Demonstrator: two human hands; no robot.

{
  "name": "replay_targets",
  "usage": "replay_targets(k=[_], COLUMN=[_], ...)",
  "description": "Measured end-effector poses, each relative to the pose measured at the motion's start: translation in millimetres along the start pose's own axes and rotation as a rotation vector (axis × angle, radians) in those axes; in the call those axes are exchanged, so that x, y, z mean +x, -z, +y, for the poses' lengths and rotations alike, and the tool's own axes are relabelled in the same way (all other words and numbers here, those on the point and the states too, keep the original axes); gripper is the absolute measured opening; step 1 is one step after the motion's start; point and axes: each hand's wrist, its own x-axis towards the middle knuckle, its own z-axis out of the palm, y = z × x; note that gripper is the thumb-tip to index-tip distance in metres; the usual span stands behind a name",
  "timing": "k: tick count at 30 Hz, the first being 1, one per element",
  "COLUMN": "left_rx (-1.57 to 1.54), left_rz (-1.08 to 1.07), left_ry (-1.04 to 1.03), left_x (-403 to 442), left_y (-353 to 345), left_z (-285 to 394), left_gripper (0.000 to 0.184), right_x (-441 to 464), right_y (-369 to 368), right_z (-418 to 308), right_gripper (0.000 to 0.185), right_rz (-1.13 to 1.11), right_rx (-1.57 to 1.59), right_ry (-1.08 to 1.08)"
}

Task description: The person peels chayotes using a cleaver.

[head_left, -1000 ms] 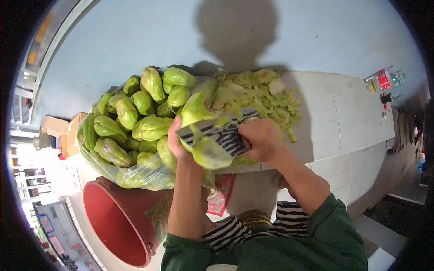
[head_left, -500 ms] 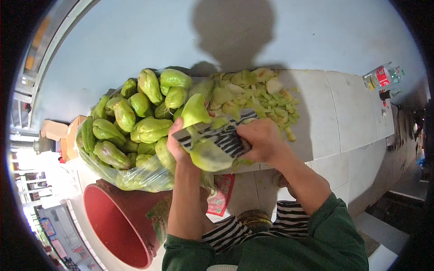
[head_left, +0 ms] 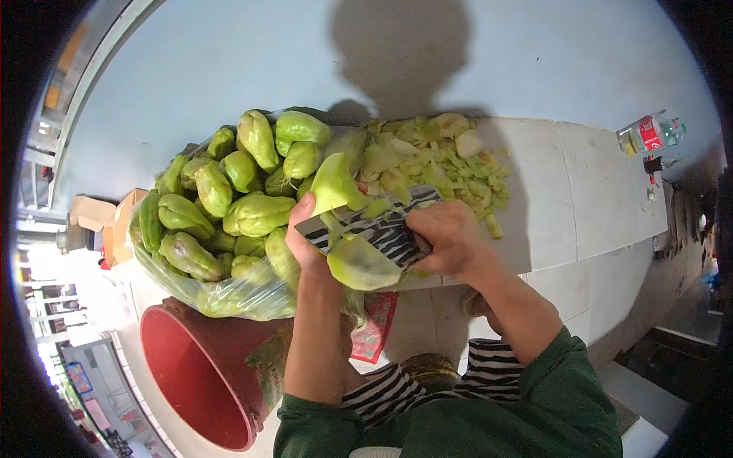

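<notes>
My left hand [head_left: 305, 233] is wrapped round a green chayote [head_left: 334, 185], its fingers partly hidden behind it. My right hand [head_left: 443, 235] grips a wide, zebra-striped blade [head_left: 382, 231], whose far corner meets the chayote near my left fingers. Pale green slices cling to the blade, and a large cut piece [head_left: 363, 263] hangs at its lower edge. Left of my hands, many whole chayotes [head_left: 259, 215] fill a clear plastic bag [head_left: 248, 299]. Beyond the blade lies a heap of green peelings and slices [head_left: 439, 156].
Below the bag, a red bucket [head_left: 195, 374] lies tilted with its mouth to the left. A plastic bottle [head_left: 650, 133] lies at the far right of the tiled ledge [head_left: 534, 172]. An open cardboard box [head_left: 122, 225] is at the left.
Both hands stay in nearly the same place with the chayote and the blade. The large cut piece at the blade's lower edge has shifted slightly right.
</notes>
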Motion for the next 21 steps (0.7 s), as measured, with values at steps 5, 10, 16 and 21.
replay_targets(k=[5,10,16,21], left_rx=[-0.011,-0.024,0.036,0.022], left_rz=[-0.084,-0.084,0.065,0.104], left_ry=[0.008,0.029,-0.14,-0.117], left_x=[1.4,1.8,1.3,-3.2], left_y=[-0.6,1.1,-5.6,-15.1], left_z=[0.1,-2.0,-10.8,-5.2], left_gripper=[0.057,0.055,0.051,0.049], right_x=[-1.0,2.2,-3.0,-2.2], right_y=[1.4,3.5,-5.2,-8.9], right_z=[2.2,-5.1,12.4,11.5], right_gripper=[0.034,0.035,0.031,0.026], right_rz=[-0.01,0.029,-0.028,-0.014], right_rx=[-0.044,-0.054,-0.127,-0.156], right_ry=[0.047,0.111,-0.107,-0.126])
